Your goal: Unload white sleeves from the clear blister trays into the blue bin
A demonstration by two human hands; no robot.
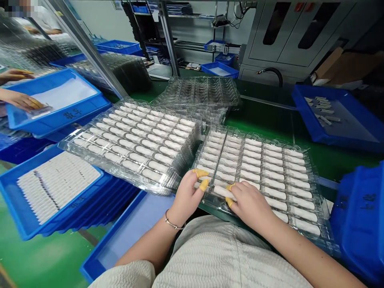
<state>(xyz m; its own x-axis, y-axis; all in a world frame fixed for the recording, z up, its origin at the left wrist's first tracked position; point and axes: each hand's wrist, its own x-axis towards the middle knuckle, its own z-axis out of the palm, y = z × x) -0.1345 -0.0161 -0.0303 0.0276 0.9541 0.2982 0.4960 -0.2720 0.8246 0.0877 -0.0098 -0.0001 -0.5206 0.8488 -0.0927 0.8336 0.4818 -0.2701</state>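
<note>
A clear plastic blister tray (313, 182) filled with rows of white, rounded rod-shaped pieces lies in front of me. At its near edge, one white rod-shaped piece (223, 191) spans the gap between my hands. My right hand (250, 202) pinches the right end of it with yellow-covered thumb and finger. My left hand (189, 194), also with yellow finger covers, closes thumb and forefinger around a white piece at the tray's near left corner; its fingertips partly hide what they grip. A stack of filled clear trays (132, 150) stands just left, slightly higher.
More clear trays (204, 92) are stacked behind. Blue bins stand around: one with white pieces (12, 184) at left, one with a few pieces (354, 116) at right, and a stack (360, 216) near my right arm. A co-worker's hands (22, 100) are at far left.
</note>
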